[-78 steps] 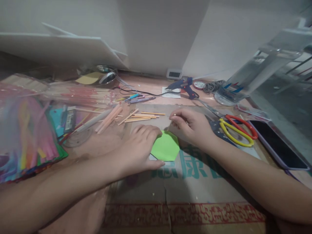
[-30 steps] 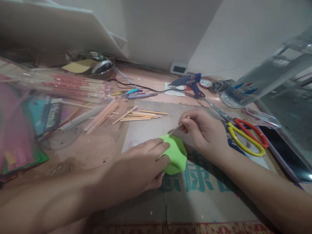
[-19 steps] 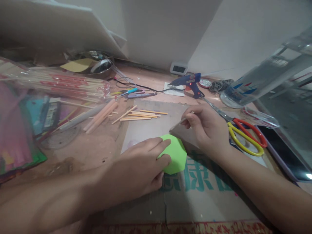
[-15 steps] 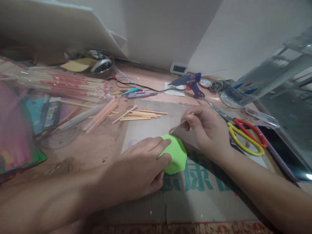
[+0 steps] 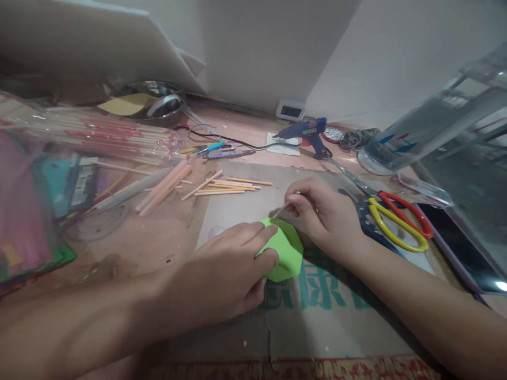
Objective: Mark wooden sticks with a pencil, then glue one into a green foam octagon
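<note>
A bright green paper piece [image 5: 287, 253] with straight-cut edges is held at its left side by my left hand [image 5: 237, 264], with fingers on top and the thumb side below. My right hand [image 5: 327, 216] pinches a thin stick [image 5: 280, 210]; its lower end is at the paper's upper edge. Whether the tip touches the paper is hard to tell. Behind my left hand, several short thin sticks [image 5: 233, 186] lie loosely on the cardboard [image 5: 222, 211].
A blue glue gun [image 5: 304, 132] rests at the back. Scissors with red and yellow handles [image 5: 415, 232], a phone [image 5: 467, 253] and a large clear bottle [image 5: 396, 142] stand or lie right. Bagged sticks [image 5: 111, 134] and pink rolls [image 5: 166, 187] lie left.
My right hand has moved left and slightly down with the stick, bringing it closer to the paper's top edge. My left hand and the green paper have hardly moved.
</note>
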The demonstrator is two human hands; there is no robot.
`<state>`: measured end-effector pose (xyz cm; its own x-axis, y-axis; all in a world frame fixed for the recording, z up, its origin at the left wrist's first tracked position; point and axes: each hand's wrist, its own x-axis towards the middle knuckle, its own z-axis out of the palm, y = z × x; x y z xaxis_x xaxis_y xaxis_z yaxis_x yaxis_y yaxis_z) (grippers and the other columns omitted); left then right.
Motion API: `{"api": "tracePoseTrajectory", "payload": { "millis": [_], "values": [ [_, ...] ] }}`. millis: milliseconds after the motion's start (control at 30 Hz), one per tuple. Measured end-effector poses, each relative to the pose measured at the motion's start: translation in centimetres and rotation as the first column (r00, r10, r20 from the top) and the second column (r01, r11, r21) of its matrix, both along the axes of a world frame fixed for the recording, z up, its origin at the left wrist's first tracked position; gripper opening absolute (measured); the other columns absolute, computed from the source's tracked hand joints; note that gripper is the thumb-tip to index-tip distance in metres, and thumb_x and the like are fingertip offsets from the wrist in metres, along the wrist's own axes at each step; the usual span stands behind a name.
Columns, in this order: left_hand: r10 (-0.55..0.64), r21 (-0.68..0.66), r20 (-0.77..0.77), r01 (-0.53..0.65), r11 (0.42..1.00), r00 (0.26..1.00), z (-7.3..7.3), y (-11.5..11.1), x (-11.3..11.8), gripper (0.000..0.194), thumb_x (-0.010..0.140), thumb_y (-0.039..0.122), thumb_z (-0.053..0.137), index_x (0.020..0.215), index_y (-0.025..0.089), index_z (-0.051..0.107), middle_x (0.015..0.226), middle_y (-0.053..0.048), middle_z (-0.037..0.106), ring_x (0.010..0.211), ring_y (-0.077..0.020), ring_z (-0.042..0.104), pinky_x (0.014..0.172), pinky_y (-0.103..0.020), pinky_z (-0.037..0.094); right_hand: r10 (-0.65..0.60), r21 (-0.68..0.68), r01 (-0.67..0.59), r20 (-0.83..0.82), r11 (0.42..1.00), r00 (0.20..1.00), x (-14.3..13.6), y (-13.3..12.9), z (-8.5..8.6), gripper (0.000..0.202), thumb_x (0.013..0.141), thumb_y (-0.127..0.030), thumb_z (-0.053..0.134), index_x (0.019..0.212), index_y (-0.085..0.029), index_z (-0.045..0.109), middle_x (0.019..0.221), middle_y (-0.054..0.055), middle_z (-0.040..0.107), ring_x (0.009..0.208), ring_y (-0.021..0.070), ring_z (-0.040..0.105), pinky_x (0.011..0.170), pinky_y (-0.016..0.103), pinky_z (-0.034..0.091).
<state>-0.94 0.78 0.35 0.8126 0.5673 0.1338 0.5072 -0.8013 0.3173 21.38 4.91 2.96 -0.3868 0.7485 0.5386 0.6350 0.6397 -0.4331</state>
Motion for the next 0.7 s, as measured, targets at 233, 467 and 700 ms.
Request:
{"api": "tracePoseTrajectory", "payload": {
  "millis": [233, 467, 700],
  "values": [
    [0.004, 0.013, 0.009, -0.004, 1.0, 1.0, 0.02, -0.07, -0.06, 0.019, 0.086, 0.02, 0.06, 0.105, 0.02, 0.06, 0.145, -0.014, 0.056, 0.133, -0.0354, 0.054, 0.107, -0.053, 0.053, -0.025, -0.053, 0.026, 0.025, 0.998, 0.999, -0.05, 0.14, 0.37, 0.021, 0.105, -0.029, 0.049, 0.088, -0.021, 0.06, 0.071, 0.0, 0.07, 0.06, 0.0147, 0.066, 0.058, 0.026, 0.046],
    [-0.012, 0.023, 0.012, 0.012, 1.0, 1.0, -0.01, 0.03, -0.03, 0.022, 0.086, 0.019, 0.06, 0.108, 0.02, 0.061, 0.145, -0.014, 0.056, 0.132, -0.035, 0.055, 0.104, -0.052, 0.054, -0.024, -0.092, 0.024, -0.002, 0.996, 1.0, -0.1, 0.48, 0.0, 0.022, 0.105, -0.03, 0.049, 0.086, -0.022, 0.058, 0.068, -0.001, 0.068, 0.059, 0.0141, 0.064, 0.058, 0.025, 0.045],
    [-0.021, 0.045, 0.012, 0.021, 0.999, 1.0, -0.02, 0.07, 0.08, 0.019, 0.087, 0.019, 0.059, 0.106, 0.019, 0.061, 0.143, -0.015, 0.057, 0.129, -0.035, 0.056, 0.101, -0.05, 0.055, -0.014, -0.086, 0.014, -0.003, 0.996, 1.0, -0.07, -0.2, -0.03, 0.015, 0.103, -0.027, 0.051, 0.092, -0.022, 0.06, 0.075, 0.0, 0.07, 0.061, 0.014, 0.065, 0.057, 0.025, 0.046]
  ]
}}
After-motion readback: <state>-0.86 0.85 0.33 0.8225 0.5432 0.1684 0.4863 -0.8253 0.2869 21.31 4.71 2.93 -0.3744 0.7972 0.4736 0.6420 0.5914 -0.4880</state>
